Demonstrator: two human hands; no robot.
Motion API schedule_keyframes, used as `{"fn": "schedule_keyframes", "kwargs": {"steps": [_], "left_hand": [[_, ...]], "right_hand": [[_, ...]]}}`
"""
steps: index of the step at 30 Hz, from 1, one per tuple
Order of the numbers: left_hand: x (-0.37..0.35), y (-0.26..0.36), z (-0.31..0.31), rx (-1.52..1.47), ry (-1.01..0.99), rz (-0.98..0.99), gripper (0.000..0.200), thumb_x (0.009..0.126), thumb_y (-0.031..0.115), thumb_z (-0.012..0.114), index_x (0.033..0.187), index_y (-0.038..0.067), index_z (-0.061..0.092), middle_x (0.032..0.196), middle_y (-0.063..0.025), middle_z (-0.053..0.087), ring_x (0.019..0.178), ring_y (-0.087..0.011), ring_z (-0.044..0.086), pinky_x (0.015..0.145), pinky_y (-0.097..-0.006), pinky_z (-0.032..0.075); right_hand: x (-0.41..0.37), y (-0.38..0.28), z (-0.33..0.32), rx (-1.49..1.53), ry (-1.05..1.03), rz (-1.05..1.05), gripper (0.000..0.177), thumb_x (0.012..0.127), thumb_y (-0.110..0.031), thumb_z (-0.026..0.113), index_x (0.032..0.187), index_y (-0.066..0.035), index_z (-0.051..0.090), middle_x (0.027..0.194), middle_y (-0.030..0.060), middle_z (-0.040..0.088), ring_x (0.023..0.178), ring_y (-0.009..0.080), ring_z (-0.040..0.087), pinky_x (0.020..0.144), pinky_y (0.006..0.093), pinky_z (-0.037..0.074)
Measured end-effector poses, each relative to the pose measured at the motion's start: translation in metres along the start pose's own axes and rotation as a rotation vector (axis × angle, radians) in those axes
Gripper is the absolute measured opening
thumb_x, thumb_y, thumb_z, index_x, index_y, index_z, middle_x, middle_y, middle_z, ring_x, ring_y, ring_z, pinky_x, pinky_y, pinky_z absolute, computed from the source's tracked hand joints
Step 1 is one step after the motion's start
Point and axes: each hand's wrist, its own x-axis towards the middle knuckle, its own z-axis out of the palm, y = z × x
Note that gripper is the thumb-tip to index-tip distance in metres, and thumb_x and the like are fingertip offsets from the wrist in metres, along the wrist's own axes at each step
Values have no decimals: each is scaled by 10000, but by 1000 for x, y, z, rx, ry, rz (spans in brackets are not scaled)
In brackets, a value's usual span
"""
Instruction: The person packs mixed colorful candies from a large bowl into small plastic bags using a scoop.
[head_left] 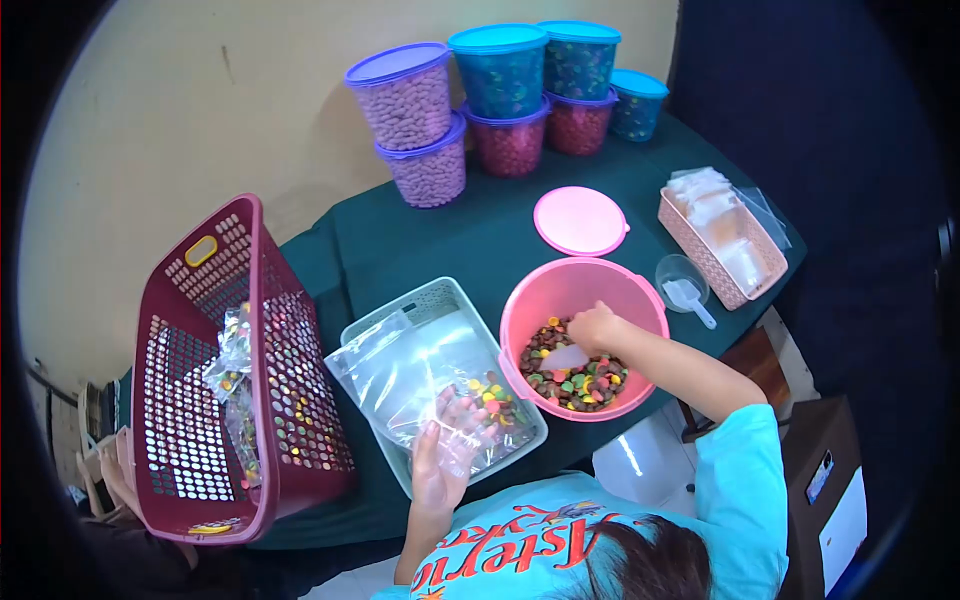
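My left hand (445,455) holds a clear plastic bag (395,375) over the pale green tray (533,440); its fingers show through the film. Colourful candies (490,397) lie in or under clear plastic at the tray's right side. Inside the pink bucket (540,290), my right hand (592,330) is closed round the handle of a whitish scoop (565,358). The scoop's blade rests among brown, green, yellow and red candies (590,385). Most of its handle is hidden by the fingers.
A maroon basket (262,400) with filled bags stands left. Stacked lidded tubs (500,85) line the back. A pink lid (580,221) lies behind the bucket. To the right are a clear bowl (672,270) with a white scoop (690,298) and a pink basket (715,260) of bags.
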Motion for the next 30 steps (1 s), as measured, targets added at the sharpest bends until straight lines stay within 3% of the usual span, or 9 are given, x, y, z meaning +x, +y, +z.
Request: {"fn": "schedule_keyframes", "kwargs": {"steps": [6,8,12,14,15,18,24,26,30], "left_hand": [[12,9,-1,-100,10,-9,526,837,320,446,1248,25,301,1182,-131,429,1095,-296,417,951,-468,305],[14,10,-2,-122,27,18,508,835,307,445,1238,27,317,1194,-130,415,1110,-301,402,966,-470,280],[13,5,-3,-158,105,135,461,838,288,445,1212,35,354,1166,-119,433,1099,-285,412,944,-456,311],[12,3,-4,-227,152,219,441,842,289,445,1200,43,369,1129,-102,465,1063,-257,442,921,-432,347],[13,1,-5,-262,159,247,426,846,294,446,1187,49,382,1099,-88,490,1026,-235,468,902,-406,375],[13,5,2,-314,162,307,412,851,288,442,1182,49,385,1085,-86,497,1006,-230,481,900,-398,381],[15,9,13,-290,143,315,399,853,273,441,1181,52,383,1114,-88,467,1054,-235,442,939,-412,343],[16,8,15,-283,126,304,403,852,274,441,1184,54,379,1122,-88,458,1063,-236,433,947,-415,333],[14,7,24,-247,131,287,438,845,300,442,1202,61,359,1129,-90,448,1052,-233,437,946,-423,327]], "right_hand": [[-21,20,-19,247,-18,-201,300,528,-178,700,772,-40,596,806,103,606,785,272,575,697,356,442],[-26,22,-13,356,169,-260,350,492,-204,727,754,-36,568,774,101,592,772,269,562,686,358,439],[-49,18,-20,414,292,-284,368,491,-208,739,768,-42,561,770,104,581,784,263,556,683,366,434],[-65,15,-22,513,550,-415,317,539,-166,720,784,-40,565,775,103,565,751,244,550,665,341,433],[-77,10,-25,510,554,-432,317,539,-166,720,784,-40,565,775,103,565,751,244,550,665,341,433],[-120,-11,-33,721,749,-421,247,589,-87,679,793,-15,560,762,133,573,754,277,556,656,347,445],[-161,-53,-1,1044,1183,-493,269,580,35,673,818,-12,556,764,116,590,710,227,594,607,298,470],[-169,-70,11,1440,1247,-432,243,579,61,689,774,-7,562,706,89,612,641,180,612,573,273,482],[-160,-89,23,1169,1331,-643,196,574,72,704,715,4,586,667,110,625,578,153,610,508,228,476]]}}
